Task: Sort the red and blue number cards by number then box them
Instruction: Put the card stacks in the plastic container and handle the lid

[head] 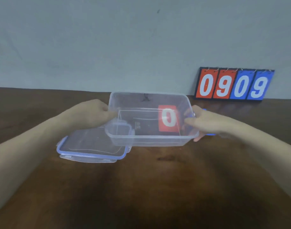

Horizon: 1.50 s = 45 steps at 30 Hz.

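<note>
A clear plastic box (146,139) is held tilted above the brown table, its open side facing me. My left hand (93,113) grips its left end and my right hand (202,121) grips its right end. Through the box I see a red card with a white 0 (168,119); whether it lies inside or under the box I cannot tell. A sliver of blue card (210,134) shows under my right hand. The box's clear lid with a blue rim (92,147) lies flat on the table, partly under the box's left end.
A black scoreboard (233,85) leans against the grey wall at the back right, showing red 0, red 9, blue 0, blue 9 on rings. Bare brown tabletop (149,187) stretches in front of the box and lid.
</note>
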Each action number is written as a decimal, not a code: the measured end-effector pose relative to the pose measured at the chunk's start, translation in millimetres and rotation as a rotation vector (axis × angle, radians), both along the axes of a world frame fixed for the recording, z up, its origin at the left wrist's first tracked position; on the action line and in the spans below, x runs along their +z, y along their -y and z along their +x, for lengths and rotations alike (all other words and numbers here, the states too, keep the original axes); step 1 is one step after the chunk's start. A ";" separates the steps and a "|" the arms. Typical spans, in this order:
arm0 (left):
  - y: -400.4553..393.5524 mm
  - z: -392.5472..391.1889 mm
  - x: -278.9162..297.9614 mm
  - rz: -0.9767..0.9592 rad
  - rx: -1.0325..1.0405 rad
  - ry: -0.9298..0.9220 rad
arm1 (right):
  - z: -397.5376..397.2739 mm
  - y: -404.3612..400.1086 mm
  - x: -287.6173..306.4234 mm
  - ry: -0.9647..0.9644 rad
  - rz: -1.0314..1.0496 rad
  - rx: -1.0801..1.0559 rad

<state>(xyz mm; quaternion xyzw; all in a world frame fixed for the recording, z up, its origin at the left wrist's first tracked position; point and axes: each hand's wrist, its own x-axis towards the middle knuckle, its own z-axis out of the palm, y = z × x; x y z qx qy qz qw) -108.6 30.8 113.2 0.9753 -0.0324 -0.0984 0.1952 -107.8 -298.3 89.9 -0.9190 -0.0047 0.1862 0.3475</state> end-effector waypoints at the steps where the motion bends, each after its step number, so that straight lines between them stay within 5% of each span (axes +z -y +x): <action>1: 22.3 -5.0 -0.8 0.004 -0.046 -0.007 | -7.5 21.0 -0.1 -0.004 -0.005 -0.005; 10: 167.3 -25.8 -47.6 0.121 -0.224 -0.133 | -72.6 162.9 -22.5 -0.077 -0.129 -0.087; 20: 195.4 -26.3 -65.4 0.340 -0.269 -0.338 | -83.2 195.1 -36.4 -0.050 -0.230 -0.053; 24: 176.6 -3.6 -59.8 0.125 -0.077 -0.227 | -65.0 178.4 -9.6 0.184 -0.090 -0.201; 29: 162.7 40.1 -70.7 -0.188 0.114 -0.015 | -18.6 112.5 7.0 0.283 0.137 -0.121; 38: 161.0 73.7 -142.2 -0.610 0.225 0.140 | 90.3 9.3 -57.8 -0.135 0.397 -0.360; 45: 156.3 75.2 -156.4 -0.636 0.149 0.187 | 112.6 -12.6 -67.2 -0.267 0.618 -0.583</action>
